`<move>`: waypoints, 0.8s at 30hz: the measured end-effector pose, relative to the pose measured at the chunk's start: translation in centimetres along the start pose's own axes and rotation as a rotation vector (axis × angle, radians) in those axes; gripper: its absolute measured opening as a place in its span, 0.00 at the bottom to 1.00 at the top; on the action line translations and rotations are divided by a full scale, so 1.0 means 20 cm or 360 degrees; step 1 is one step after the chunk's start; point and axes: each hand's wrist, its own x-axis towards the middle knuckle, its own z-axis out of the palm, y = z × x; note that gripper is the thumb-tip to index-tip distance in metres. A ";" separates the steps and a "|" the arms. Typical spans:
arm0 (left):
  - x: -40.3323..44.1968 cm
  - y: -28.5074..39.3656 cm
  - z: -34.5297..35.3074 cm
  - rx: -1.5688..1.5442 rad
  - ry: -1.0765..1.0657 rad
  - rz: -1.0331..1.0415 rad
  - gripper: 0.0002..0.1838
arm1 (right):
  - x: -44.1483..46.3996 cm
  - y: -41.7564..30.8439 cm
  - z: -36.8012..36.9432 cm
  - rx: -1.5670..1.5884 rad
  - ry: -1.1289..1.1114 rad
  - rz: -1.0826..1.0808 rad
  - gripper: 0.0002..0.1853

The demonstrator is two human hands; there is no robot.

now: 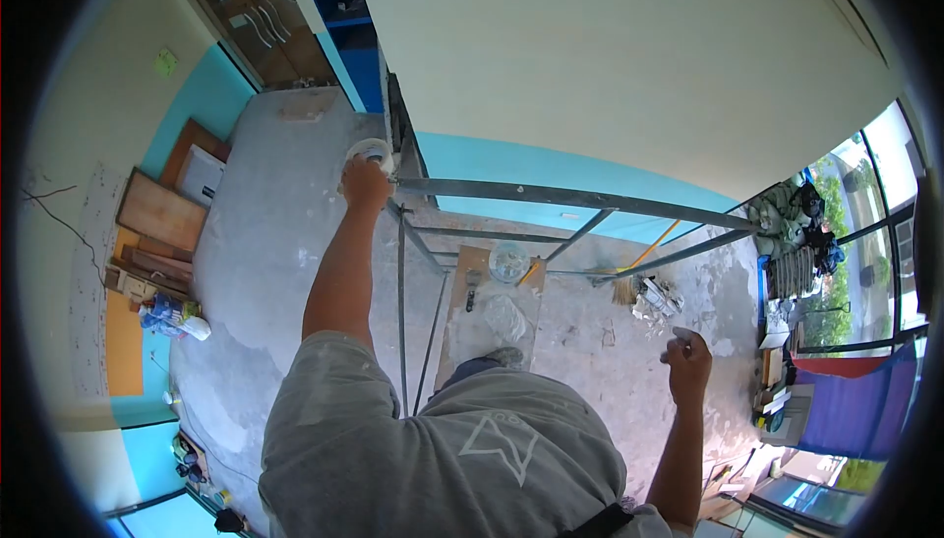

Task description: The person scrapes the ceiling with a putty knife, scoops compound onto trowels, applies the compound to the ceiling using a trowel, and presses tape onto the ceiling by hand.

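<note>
My left hand [366, 184] reaches far forward, closed at a round white tub [356, 151] near the end of a grey metal scaffold bar [551, 194]. Something greyish shows inside the tub, but what my fingers grip is hidden. Out to the right, my right hand [688, 366] is in the air with loosely bent fingers held apart and nothing visible in it. Below the bar, a board [457, 327] carries a clear round container [509, 261], a crumpled plastic bag [504, 318] and a dark-handled tool [472, 292].
Scaffold legs [401, 312] and braces stand close in front of me. A broom [624, 290] and crumpled debris [657, 300] lie on the stained floor at right. Wooden panels [162, 213] lean against the left wall. Bundled bags [787, 223] sit by the windows.
</note>
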 end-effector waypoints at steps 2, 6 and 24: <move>0.03 -0.04 0.01 0.0030 -0.0009 -0.0077 0.12 | -0.03 -0.03 -0.08 -0.0258 -0.0084 -0.0034 0.14; 0.04 -0.04 0.01 0.0070 -0.0221 -0.0214 0.13 | -0.09 -0.13 -0.27 -0.0922 -0.0232 -0.0293 0.17; -0.43 1.70 -1.37 -0.1843 -0.0167 0.2040 0.45 | -0.34 -1.11 -0.83 -0.1586 0.0106 -0.0688 0.16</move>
